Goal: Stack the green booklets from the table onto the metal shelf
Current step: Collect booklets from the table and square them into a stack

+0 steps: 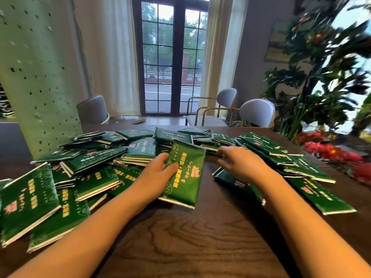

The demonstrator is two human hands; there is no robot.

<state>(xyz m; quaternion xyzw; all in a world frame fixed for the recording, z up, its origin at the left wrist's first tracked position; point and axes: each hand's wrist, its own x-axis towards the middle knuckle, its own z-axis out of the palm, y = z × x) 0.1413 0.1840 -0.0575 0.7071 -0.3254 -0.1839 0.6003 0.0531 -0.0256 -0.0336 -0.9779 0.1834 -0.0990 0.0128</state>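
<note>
daylight is coming through a tall dark-framed window (172, 57) at the far side of the room, with pale curtains (112, 57) hanging on both sides. a pale green perforated panel (34, 77) is standing at the far left, and a leafy plant (321, 77) is filling the far right. a dark wooden table (200, 237) is stretching from the near edge toward three grey chairs (257, 112). green booklets (90, 161) are lying across the table in a loose, overlapping heap from left to right, and red flowers (331, 153) are lying at the right edge. one booklet (185, 173) is tilting up from the middle of the heap, its near end resting on the table. the left hand (158, 177) is gripping this booklet by its left edge, thumb pressing on the cover and fingers curling behind. the right hand (241, 163) is reaching over the right part of the heap, fingers spread and loosely bent; blur is hiding whether they are holding anything.
</note>
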